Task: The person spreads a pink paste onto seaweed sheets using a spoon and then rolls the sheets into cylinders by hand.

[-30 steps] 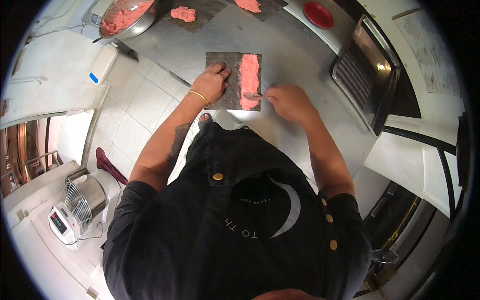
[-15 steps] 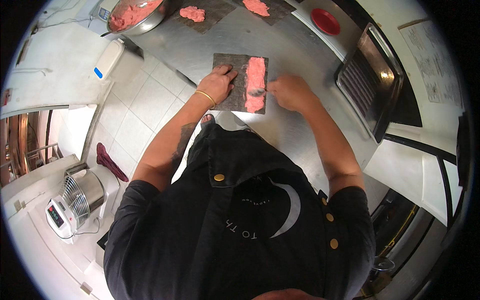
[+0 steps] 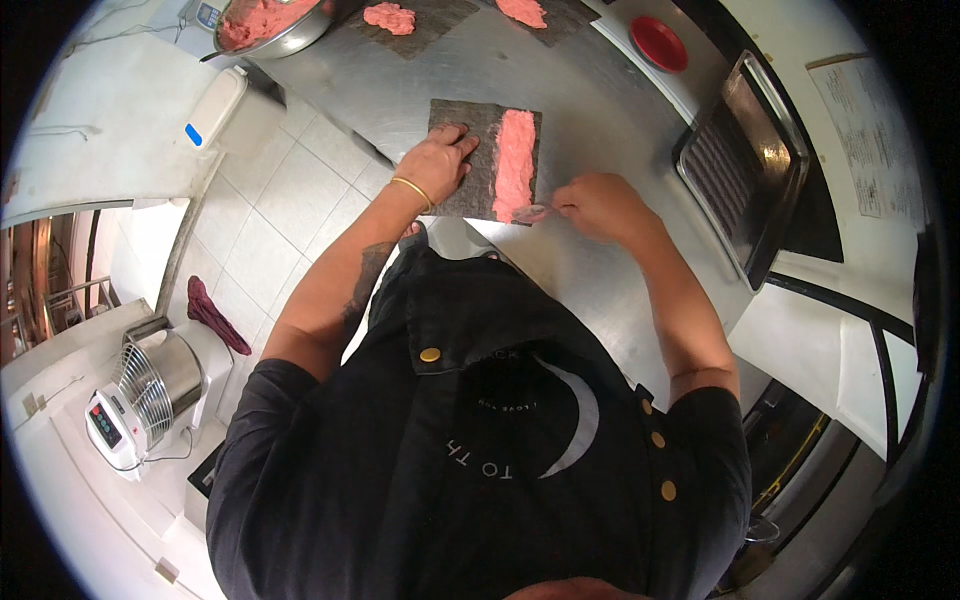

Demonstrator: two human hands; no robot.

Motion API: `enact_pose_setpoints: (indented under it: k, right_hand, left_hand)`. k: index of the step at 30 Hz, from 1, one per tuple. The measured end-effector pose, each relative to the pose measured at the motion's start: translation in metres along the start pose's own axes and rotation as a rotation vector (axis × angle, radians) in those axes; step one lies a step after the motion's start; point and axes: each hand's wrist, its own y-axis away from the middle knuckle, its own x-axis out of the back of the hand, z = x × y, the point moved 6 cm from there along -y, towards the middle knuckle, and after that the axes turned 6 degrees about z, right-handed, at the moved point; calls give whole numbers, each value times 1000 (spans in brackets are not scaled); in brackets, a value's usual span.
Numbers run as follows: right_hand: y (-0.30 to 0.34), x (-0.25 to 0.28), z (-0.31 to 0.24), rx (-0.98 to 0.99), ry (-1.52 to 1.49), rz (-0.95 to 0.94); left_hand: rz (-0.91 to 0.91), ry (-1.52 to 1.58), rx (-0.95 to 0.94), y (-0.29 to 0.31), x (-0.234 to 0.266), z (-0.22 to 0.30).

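A dark seaweed sheet (image 3: pixel 468 190) lies at the near edge of the steel table, with a long strip of pink paste (image 3: pixel 514 155) down its right side. My left hand (image 3: pixel 438 166) rests flat on the sheet's left part, fingers spread. In my right hand (image 3: pixel 598 207) is a spoon (image 3: pixel 531 213), gripped by its handle just right of the sheet. The spoon's bowl touches the near end of the paste strip.
A steel bowl of pink paste (image 3: pixel 290 42) stands at the far left. Two more sheets bear pink lumps, the left lump (image 3: pixel 389 18) and right lump (image 3: pixel 523 11). A red dish (image 3: pixel 657 44) and a metal tray (image 3: pixel 745 170) lie at right.
My right hand has drawn the spoon toward me, from the lower middle of the strip to its near end. The paste looks smoother there. My left hand stays on the sheet.
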Motion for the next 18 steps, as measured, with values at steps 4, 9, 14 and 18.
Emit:
enact_pose_setpoints:
  k: [4,9,14,18]
  right_hand:
    - [-16,13,14,-52,-61,102]
    - [-57,6,21,-19,-31,158]
    - [-28,1,21,-10,70,62]
    - [-22,19,20,-59,-7,128]
  left_hand:
    - [-3,5,-9,-1,1,-1]
    - [-31,9,0,-4,2,2]
    - [-24,33,24,-1,1,0]
    - [-2,30,3,-1,1,-1]
